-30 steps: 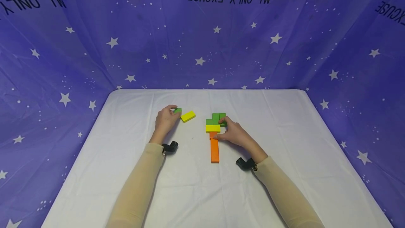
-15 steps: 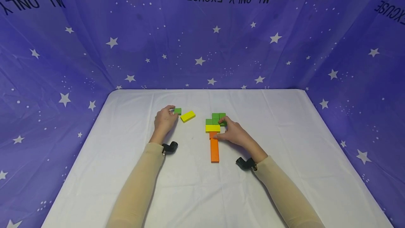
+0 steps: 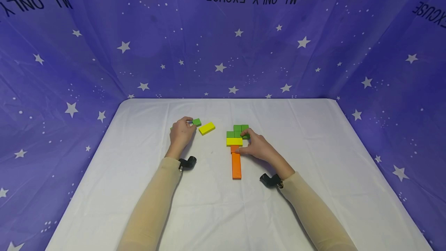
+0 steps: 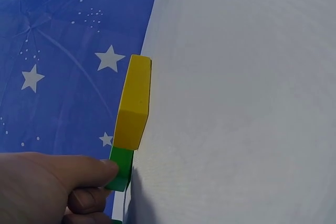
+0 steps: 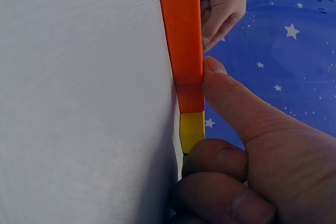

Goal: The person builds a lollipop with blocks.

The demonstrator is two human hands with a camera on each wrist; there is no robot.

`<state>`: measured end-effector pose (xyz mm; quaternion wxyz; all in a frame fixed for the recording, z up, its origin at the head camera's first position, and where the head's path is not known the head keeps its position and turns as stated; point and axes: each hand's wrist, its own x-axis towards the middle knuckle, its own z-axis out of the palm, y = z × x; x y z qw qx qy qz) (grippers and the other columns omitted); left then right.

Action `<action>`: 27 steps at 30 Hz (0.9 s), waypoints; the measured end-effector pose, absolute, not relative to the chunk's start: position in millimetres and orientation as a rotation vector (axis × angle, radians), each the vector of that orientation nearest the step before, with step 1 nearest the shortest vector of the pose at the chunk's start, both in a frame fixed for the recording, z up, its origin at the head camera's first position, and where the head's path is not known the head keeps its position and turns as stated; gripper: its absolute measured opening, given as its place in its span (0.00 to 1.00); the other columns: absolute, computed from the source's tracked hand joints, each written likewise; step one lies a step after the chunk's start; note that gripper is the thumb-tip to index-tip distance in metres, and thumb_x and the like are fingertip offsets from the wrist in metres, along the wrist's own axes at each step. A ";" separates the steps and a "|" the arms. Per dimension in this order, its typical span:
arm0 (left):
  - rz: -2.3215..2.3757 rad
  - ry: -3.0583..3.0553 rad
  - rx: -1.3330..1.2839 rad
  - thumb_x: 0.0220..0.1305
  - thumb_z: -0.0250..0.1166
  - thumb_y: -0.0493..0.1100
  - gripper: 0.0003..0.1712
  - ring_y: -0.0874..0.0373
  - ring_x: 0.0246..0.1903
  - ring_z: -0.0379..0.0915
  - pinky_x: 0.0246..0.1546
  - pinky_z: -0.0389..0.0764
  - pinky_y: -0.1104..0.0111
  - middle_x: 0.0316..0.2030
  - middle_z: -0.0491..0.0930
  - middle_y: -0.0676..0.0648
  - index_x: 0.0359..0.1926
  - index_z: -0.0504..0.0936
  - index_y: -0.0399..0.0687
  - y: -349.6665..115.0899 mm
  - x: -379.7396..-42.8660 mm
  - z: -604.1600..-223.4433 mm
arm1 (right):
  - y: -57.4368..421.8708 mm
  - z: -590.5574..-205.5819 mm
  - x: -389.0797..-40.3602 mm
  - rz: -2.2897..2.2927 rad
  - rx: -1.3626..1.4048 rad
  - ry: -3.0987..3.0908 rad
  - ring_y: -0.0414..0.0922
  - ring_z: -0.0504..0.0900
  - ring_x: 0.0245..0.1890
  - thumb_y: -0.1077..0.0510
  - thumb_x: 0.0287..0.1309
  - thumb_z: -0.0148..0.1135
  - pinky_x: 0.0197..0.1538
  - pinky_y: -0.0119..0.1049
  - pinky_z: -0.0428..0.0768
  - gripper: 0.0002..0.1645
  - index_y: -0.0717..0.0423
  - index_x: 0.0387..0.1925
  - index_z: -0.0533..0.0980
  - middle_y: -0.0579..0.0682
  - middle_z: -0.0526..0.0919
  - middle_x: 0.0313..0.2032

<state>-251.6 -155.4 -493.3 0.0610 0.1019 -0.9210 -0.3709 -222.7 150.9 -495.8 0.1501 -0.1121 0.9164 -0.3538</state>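
Observation:
My left hand pinches a small green block between thumb and fingers; in the left wrist view the thumb lies over the green block. Just right of it a loose yellow block lies at a slant. My right hand rests at a flat arrangement of blocks, thumb at the small orange block, index finger at the green blocks. Between these sits a yellow block; a long orange block extends toward me. The right-hand fingers partly hide the green blocks.
Another green piece peeks out left of my left hand, mostly hidden. White cloth covers the table. A purple star-printed curtain stands along the back and both sides.
The green block at my left fingertips has turned slightly, and a green piece now shows left of that hand. My right hand and the arranged blocks have stayed put.

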 end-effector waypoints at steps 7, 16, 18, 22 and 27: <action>-1.200 -2.741 0.328 0.61 0.66 0.46 0.22 0.58 0.16 0.64 0.17 0.65 0.67 0.22 0.75 0.49 0.55 0.82 0.46 -155.0 -252.2 -491.6 | 151.0 -496.7 -223.4 -1.013 -0.322 2.630 0.47 0.68 0.29 0.34 0.40 0.78 0.31 0.40 0.67 0.49 0.48 0.60 0.67 0.51 0.74 0.34; -1.290 -2.656 0.258 0.63 0.66 0.47 0.21 0.58 0.15 0.64 0.16 0.65 0.67 0.21 0.75 0.50 0.56 0.82 0.47 -151.6 -252.2 -485.9 | 151.1 -496.1 -223.2 -1.011 -0.325 2.628 0.47 0.68 0.29 0.34 0.41 0.78 0.32 0.41 0.67 0.48 0.48 0.60 0.67 0.51 0.75 0.36; -1.313 -2.620 0.209 0.63 0.67 0.47 0.21 0.58 0.15 0.64 0.17 0.66 0.67 0.20 0.75 0.49 0.55 0.82 0.47 -148.8 -251.4 -483.4 | 150.9 -495.7 -223.4 -1.015 -0.330 2.629 0.47 0.68 0.29 0.34 0.41 0.78 0.32 0.41 0.67 0.48 0.49 0.60 0.67 0.51 0.76 0.37; -1.367 -2.571 0.139 0.63 0.68 0.47 0.20 0.57 0.15 0.63 0.17 0.64 0.67 0.20 0.74 0.49 0.55 0.83 0.48 -141.9 -248.8 -478.5 | 150.9 -495.1 -223.6 -1.017 -0.332 2.629 0.48 0.68 0.29 0.34 0.41 0.78 0.32 0.41 0.67 0.48 0.49 0.60 0.67 0.52 0.75 0.35; -1.407 -2.567 0.083 0.63 0.69 0.49 0.20 0.57 0.15 0.63 0.17 0.64 0.67 0.20 0.74 0.50 0.55 0.83 0.51 -132.0 -245.7 -476.9 | 151.3 -495.7 -223.4 -1.007 -0.324 2.626 0.47 0.68 0.28 0.34 0.41 0.78 0.32 0.41 0.67 0.49 0.48 0.60 0.67 0.51 0.73 0.32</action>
